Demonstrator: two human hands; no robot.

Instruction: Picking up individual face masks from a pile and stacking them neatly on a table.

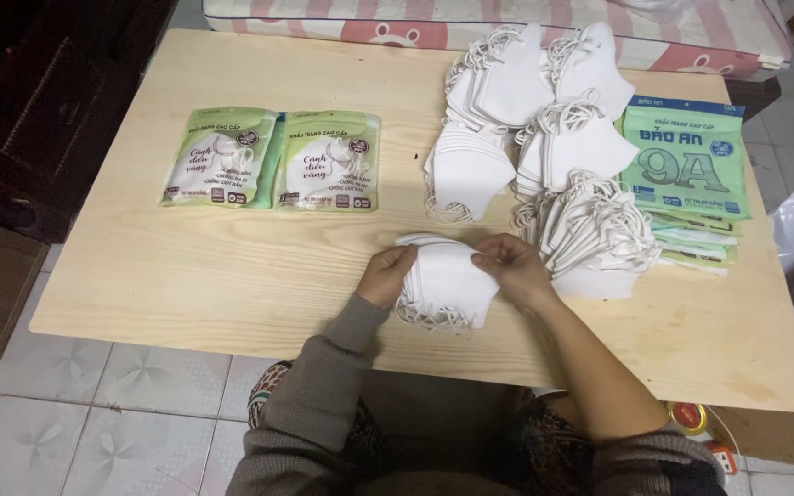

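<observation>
Head view showed you with a small stack of white face masks (446,280) just below the frame's centre, lying on the pale wooden table (186,276). Your left hand (385,275) pinched the stack's left edge, and your right hand (509,264) gripped its upper right corner, fingers closed on the fabric. Larger heaps of white masks (544,119) sat above and to the right. Two green packets (273,159) lay at upper left, and a pile of green packets (688,165) lay at right.
</observation>
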